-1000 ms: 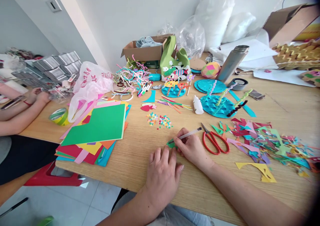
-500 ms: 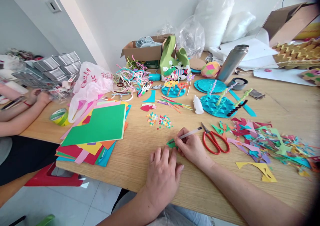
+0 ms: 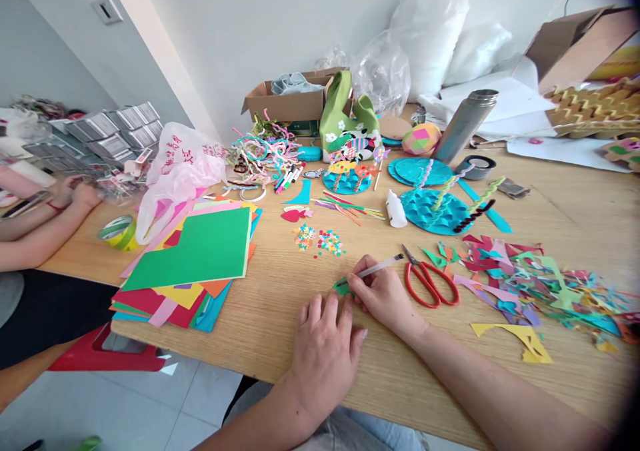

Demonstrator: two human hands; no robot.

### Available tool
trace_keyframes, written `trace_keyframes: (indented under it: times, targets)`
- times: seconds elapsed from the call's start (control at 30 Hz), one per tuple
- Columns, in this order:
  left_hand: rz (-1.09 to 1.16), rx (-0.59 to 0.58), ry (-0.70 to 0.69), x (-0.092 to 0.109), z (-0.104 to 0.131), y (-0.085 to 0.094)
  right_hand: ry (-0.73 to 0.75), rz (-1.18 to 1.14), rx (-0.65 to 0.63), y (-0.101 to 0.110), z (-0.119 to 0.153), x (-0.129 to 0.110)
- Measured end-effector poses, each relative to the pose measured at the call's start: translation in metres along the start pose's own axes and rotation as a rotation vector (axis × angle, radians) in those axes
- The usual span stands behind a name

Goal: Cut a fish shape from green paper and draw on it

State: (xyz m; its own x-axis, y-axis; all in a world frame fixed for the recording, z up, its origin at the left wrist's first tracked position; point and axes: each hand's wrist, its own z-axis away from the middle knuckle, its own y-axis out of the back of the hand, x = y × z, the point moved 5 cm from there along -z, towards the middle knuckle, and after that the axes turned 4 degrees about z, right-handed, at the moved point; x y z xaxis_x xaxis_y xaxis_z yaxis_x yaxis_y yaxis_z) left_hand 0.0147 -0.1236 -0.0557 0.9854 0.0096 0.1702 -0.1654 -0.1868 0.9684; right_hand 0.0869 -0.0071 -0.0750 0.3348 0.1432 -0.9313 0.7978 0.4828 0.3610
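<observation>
My right hand (image 3: pixel 383 294) is closed around a slim pen (image 3: pixel 383 264) with a clear barrel, its tip down at a small green paper piece (image 3: pixel 342 286). Flat on the table lies my left hand (image 3: pixel 324 344), fingers extended, with fingertips at the lower edge of that green piece. Part of the piece is hidden by my fingers. Red-handled scissors (image 3: pixel 431 284) rest just right of my right hand. Beyond my hands are two little heaps of paper dots (image 3: pixel 330 242) and a red paper shape (image 3: pixel 293 214).
Coloured paper sheets (image 3: pixel 200 244) are stacked at left, paper scraps (image 3: pixel 545 284) lie at right. Farther back stand a steel bottle (image 3: pixel 465 126), a green bag (image 3: pixel 350 114) and a blue craft base (image 3: pixel 435 211). Another person's hands (image 3: pixel 80 191) are at far left.
</observation>
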Motion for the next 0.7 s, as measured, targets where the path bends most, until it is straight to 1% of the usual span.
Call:
trace_keyframes:
  times: [0.23,0.7]
  targets:
    - [0.042,-0.053,0.021,-0.0017,0.0009,-0.0029,0.004,-0.002,-0.003,0.0000,-0.0001,-0.0003]
    - [0.065,-0.072,0.031,-0.0020,0.0009,-0.0053,0.001,0.009,0.014,0.0008,0.0004,-0.0017]
